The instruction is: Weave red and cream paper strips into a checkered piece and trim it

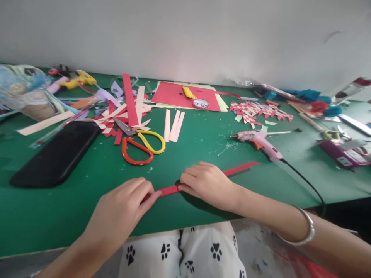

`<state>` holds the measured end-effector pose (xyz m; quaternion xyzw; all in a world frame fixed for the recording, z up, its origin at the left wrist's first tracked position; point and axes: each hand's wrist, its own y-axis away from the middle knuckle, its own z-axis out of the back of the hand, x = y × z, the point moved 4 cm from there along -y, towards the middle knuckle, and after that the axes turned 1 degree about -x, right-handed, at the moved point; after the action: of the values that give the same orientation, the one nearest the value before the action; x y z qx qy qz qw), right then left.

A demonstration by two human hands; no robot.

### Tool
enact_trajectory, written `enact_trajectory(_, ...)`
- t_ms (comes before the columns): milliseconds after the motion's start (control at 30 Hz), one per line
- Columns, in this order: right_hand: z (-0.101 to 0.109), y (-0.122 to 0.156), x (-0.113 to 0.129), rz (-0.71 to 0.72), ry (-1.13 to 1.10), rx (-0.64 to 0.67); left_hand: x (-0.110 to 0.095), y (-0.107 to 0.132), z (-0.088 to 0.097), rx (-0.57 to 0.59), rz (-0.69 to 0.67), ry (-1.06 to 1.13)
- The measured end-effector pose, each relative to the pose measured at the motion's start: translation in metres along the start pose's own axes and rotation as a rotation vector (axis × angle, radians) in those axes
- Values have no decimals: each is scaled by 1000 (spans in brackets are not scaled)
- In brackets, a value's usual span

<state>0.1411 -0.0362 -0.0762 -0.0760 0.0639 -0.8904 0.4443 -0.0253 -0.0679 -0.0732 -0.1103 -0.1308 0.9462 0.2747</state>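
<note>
A long red paper strip (242,168) lies flat on the green table (203,146) near its front edge. My left hand (123,210) pinches the strip's left end between thumb and fingers. My right hand (204,183) presses fingertips down on the strip's middle, with a silver bangle (304,231) on that wrist. The strip's right part runs free toward a pink glue gun (259,141).
Scissors (142,144) with one orange and one yellow handle lie behind my hands, beside three cream strips (173,125). A black pad (58,154) sits at left. Red sheet (185,96), woven red-white piece (261,110), paper scraps (118,112) and a yellow glue gun (78,80) crowd the back.
</note>
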Motion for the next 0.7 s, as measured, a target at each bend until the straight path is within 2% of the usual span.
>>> enact_trajectory(200, 1, -1, -1, 2, 11, 0, 2, 1, 0, 20, 31, 14)
enact_trajectory(467, -1, -6, -2, -31, -4, 128, 6, 0, -1, 76, 94, 69)
enact_trajectory(700, 3, -9, -2, -32, -5, 183, 7, -1, 0, 92, 123, 127)
